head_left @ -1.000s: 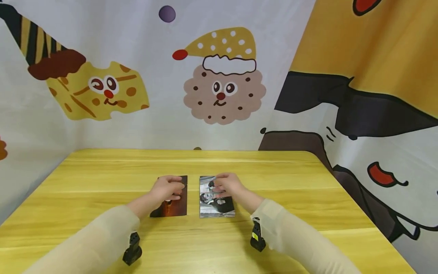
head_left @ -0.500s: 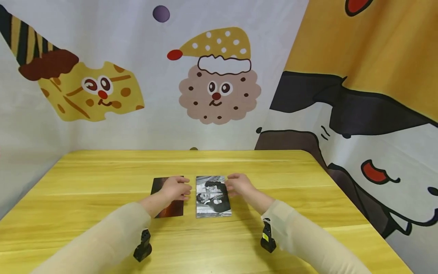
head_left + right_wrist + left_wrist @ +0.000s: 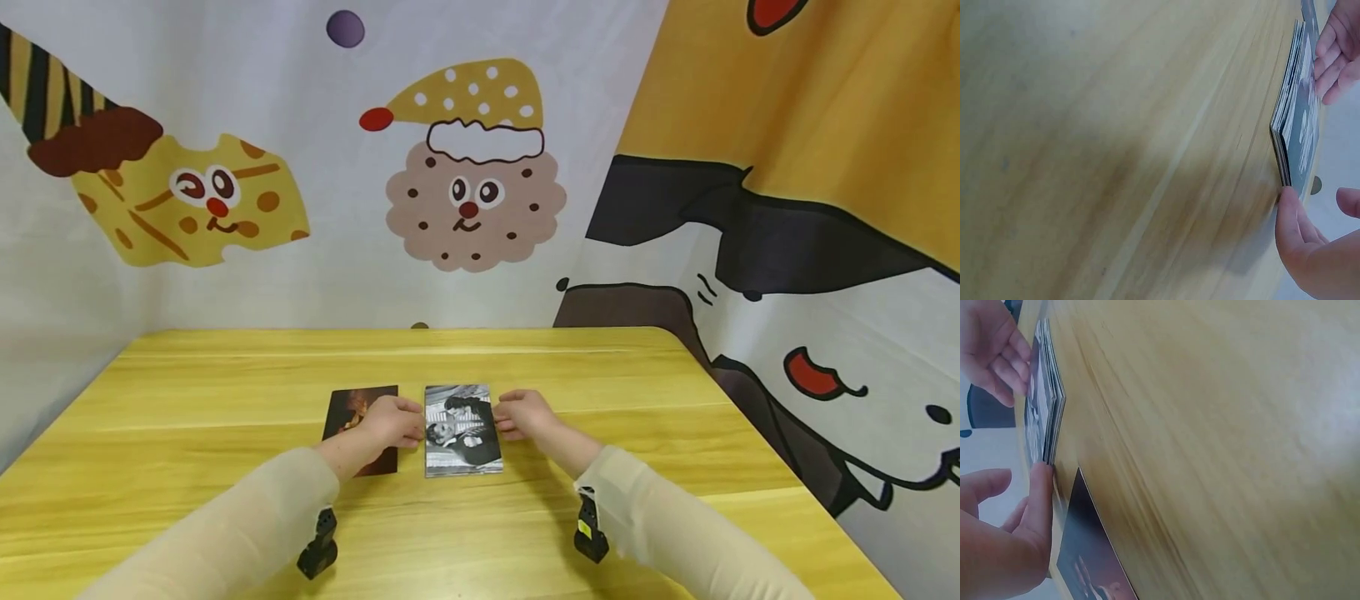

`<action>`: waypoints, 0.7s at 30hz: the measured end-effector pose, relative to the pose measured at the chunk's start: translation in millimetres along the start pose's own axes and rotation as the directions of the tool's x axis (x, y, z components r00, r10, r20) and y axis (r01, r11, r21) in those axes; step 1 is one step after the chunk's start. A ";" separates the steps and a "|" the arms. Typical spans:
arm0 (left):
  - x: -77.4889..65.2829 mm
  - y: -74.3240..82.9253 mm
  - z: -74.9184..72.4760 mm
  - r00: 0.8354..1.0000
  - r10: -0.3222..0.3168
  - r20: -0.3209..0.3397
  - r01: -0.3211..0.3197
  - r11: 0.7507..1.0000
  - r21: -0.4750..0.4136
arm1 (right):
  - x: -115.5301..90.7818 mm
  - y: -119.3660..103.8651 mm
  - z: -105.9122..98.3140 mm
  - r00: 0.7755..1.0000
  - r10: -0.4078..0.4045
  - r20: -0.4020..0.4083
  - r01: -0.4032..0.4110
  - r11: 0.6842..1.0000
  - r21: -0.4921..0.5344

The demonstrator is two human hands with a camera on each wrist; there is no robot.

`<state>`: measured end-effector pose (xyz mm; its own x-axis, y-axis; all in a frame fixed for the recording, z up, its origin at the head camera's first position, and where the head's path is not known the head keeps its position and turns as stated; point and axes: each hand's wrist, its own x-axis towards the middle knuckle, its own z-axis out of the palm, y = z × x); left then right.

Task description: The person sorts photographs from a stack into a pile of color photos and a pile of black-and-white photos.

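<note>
A stack of photo cards (image 3: 462, 433) lies flat on the table, a black-and-white picture of people on top. Its layered edges show in the left wrist view, where the stack (image 3: 1044, 406) is several cards thick. My left hand (image 3: 393, 422) is at its left side, fingertips right at the edge. At the right side, my right hand (image 3: 527, 413) has its fingertips against the edge; the right wrist view shows this hand (image 3: 1316, 250) with thumb raised and apart. Beneath my left hand and wrist lies a dark reddish-brown picture card (image 3: 386, 461), partly covered.
The yellow wood-grain table (image 3: 465, 542) has rounded far corners. Behind it hangs a white curtain (image 3: 337, 292) printed with cartoon figures. A small black camera (image 3: 318, 546) is strapped at the left wrist, another camera (image 3: 591, 527) at the right.
The right hand has come off the top of the stack to its right edge. My left hand has shifted right, off most of the dark card, to the stack's left edge. The view has turned slightly right.
</note>
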<state>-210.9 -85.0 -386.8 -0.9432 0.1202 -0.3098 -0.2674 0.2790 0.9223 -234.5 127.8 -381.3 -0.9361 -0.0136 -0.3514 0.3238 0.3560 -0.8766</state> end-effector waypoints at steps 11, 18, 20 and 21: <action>-2.5 3.5 2.3 1.000 0.010 0.014 -0.011 0.999 0.048 | -5.2 -2.0 -0.3 1.000 -0.016 -0.014 0.016 1.000 -0.004; -3.3 6.1 2.9 1.000 0.009 -0.026 -0.008 0.999 0.053 | -5.0 -5.4 -1.0 0.999 -0.044 -0.020 0.045 0.999 0.017; -3.7 6.7 3.5 0.999 0.012 -0.046 -0.010 0.999 0.040 | -5.5 -5.8 -1.4 0.999 -0.049 -0.021 0.050 0.998 0.023; -4.2 7.0 3.9 0.998 0.014 -0.054 -0.012 0.999 0.032 | -5.9 -6.0 -1.6 0.999 -0.049 -0.023 0.050 0.998 0.025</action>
<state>-208.0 -79.8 -379.9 -0.9560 0.0723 -0.2844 -0.2499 0.3078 0.9181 -231.2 127.2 -373.4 -0.9538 -0.0099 -0.3002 0.2801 0.3317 -0.9008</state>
